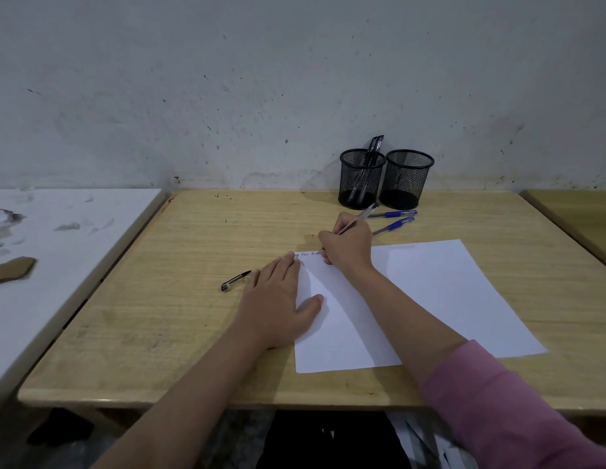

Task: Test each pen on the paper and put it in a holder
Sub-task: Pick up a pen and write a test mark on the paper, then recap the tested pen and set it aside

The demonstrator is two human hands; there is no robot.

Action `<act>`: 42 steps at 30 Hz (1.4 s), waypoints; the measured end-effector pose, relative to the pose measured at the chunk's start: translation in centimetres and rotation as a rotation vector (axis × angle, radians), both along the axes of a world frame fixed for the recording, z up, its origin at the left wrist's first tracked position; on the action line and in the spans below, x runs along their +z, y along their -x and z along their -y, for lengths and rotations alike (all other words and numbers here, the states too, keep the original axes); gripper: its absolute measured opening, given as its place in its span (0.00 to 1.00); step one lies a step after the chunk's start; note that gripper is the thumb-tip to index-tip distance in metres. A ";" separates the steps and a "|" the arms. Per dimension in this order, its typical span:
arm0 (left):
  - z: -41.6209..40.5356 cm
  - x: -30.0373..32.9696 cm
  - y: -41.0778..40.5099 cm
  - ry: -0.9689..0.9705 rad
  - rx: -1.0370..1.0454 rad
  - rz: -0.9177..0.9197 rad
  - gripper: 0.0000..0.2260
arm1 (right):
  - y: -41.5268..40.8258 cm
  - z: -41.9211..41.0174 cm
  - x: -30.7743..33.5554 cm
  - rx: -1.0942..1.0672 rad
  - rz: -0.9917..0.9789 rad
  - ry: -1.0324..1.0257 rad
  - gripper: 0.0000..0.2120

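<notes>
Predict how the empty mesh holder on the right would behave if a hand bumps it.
The right mesh holder looks light, being thin wire mesh with nothing inside, so it would probably slide or tip easily. The left holder beside it might stop it from going that way.

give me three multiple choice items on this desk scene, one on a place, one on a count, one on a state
1. Where does the black pen cap lie?
A. inside a holder
B. on the wooden table, left of the left hand
C. on the paper

2. How many blue pens lie loose on the table?
A. two
B. four
C. none

3. What is the right hand doing?
A. resting flat and empty
B. reaching into a holder
C. gripping a pen with its tip on the paper

Key: 1 B, the cap sits on bare wood beside the left hand. 2 A, two blue pens lie in front of the holders. 3 C, the fingers curl round the pen beside fresh marks.
</notes>
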State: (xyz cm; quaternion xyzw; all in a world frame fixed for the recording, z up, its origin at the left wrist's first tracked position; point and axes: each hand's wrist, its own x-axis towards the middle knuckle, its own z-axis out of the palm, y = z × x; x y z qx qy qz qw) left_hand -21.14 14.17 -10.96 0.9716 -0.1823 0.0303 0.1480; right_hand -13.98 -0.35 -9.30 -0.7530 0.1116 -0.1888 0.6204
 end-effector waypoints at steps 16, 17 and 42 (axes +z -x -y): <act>-0.5 0.5 0.2 0.210 -0.039 0.075 0.33 | 1.4 -0.3 2.3 0.026 -0.091 -0.447 0.14; -0.6 0.7 0.5 0.268 -0.014 0.142 0.31 | 1.9 -0.3 2.7 0.062 -0.101 -0.487 0.13; -2.6 8.2 4.8 0.802 0.125 0.157 0.04 | 12.3 -1.5 7.2 0.215 -0.010 -0.247 0.11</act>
